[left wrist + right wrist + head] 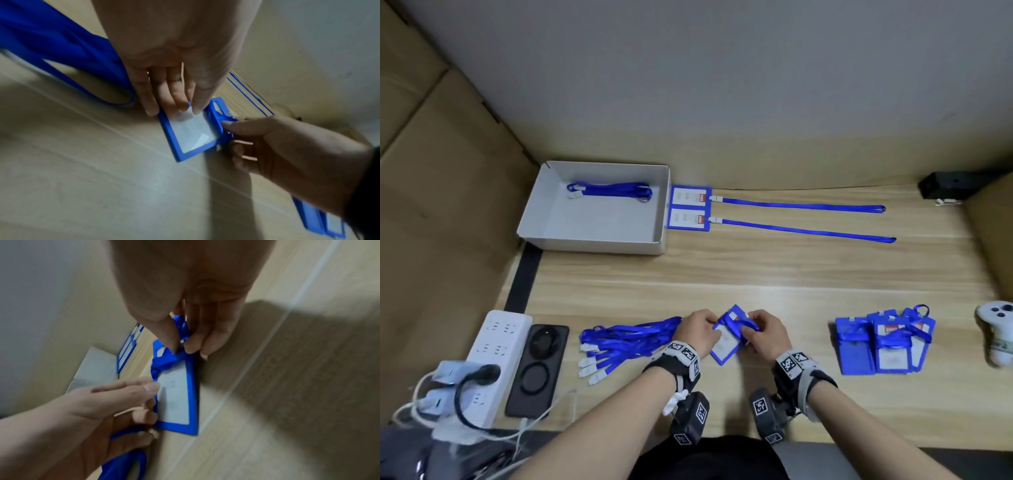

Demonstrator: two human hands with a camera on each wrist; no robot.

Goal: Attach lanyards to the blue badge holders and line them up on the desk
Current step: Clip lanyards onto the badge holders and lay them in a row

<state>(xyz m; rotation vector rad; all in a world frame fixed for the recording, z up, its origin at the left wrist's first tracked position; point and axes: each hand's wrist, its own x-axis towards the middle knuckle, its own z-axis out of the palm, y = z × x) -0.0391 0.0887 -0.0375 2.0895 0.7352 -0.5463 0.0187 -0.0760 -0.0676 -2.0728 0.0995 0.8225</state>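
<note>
My left hand grips the badge holder by its edge over the desk, while my right hand pinches its blue strap.

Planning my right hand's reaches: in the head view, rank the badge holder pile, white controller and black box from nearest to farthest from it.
From the right hand:
1. Badge holder pile, just to its right.
2. White controller, at the desk's right edge.
3. Black box, far right corner.
</note>
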